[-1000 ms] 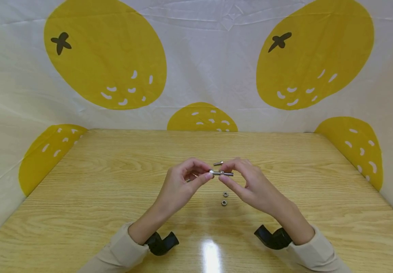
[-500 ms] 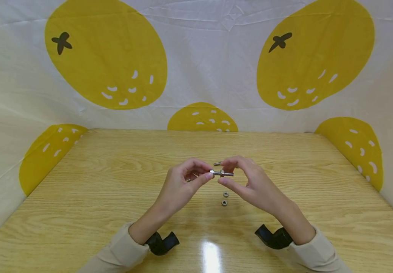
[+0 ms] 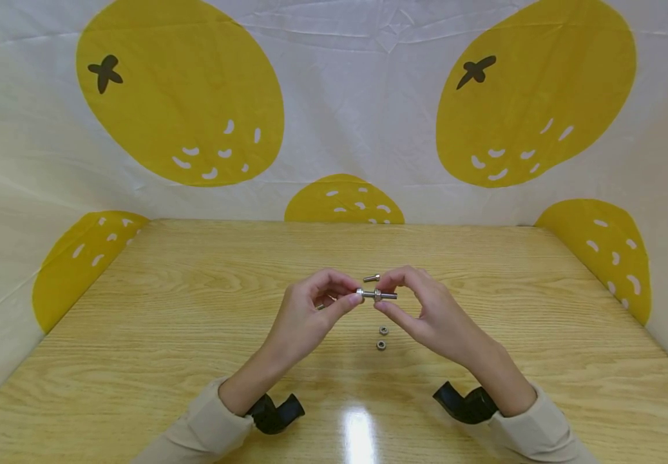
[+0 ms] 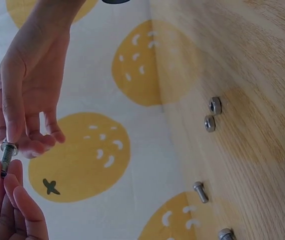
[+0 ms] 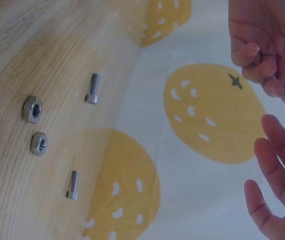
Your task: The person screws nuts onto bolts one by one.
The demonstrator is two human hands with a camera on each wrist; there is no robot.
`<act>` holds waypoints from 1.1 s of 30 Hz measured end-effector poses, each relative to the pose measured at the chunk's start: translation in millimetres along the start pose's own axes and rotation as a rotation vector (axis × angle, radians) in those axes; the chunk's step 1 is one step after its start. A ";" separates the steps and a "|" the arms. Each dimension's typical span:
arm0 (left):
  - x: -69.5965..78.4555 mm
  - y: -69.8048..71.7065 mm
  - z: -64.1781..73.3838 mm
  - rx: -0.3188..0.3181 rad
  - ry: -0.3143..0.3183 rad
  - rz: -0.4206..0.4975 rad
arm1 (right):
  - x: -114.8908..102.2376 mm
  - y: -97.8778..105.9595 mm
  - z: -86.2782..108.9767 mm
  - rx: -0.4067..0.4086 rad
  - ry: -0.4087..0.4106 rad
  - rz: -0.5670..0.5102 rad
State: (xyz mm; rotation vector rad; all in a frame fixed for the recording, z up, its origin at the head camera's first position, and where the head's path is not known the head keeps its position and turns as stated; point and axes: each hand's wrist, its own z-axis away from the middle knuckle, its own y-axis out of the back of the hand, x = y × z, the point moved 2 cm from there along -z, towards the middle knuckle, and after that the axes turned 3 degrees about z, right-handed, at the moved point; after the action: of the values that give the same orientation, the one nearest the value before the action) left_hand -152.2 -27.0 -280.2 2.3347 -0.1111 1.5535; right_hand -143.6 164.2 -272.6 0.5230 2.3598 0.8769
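While the left hand (image 3: 310, 316) pinches a bolt (image 3: 389, 296), right hand (image 3: 432, 316) grips its nut (image 3: 377, 295), two loose nuts (image 3: 384, 333) chilling, well in from table's (image 3: 194, 270) far edge

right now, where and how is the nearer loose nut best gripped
Probably from above: pinch the nearer nut by opposite outer sides, on its left and right. It lies flat on the table, hole up, with those sides exposed; the other nut sits just beyond it, so a front-to-back pinch looks tighter.
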 end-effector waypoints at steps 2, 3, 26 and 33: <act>0.0 0.0 -0.1 -0.001 -0.002 0.002 | 0.3 -0.2 0.3 0.002 0.002 0.001; 0.0 0.0 -0.1 0.000 -0.004 0.003 | 0.4 -0.3 0.5 0.002 0.000 0.000; 0.7 -1.0 -0.3 0.003 -0.011 -0.006 | -0.7 -3.0 -0.5 -0.055 -0.060 -0.013; 0.9 -0.6 0.1 0.000 -0.009 -0.003 | 0.5 -3.4 0.0 -0.042 -0.008 -0.012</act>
State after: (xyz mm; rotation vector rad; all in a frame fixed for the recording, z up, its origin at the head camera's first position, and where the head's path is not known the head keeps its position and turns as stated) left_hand -151.5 -26.3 -279.6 2.3407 -0.1098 1.5418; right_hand -144.5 162.0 -275.2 0.4937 2.3304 0.9149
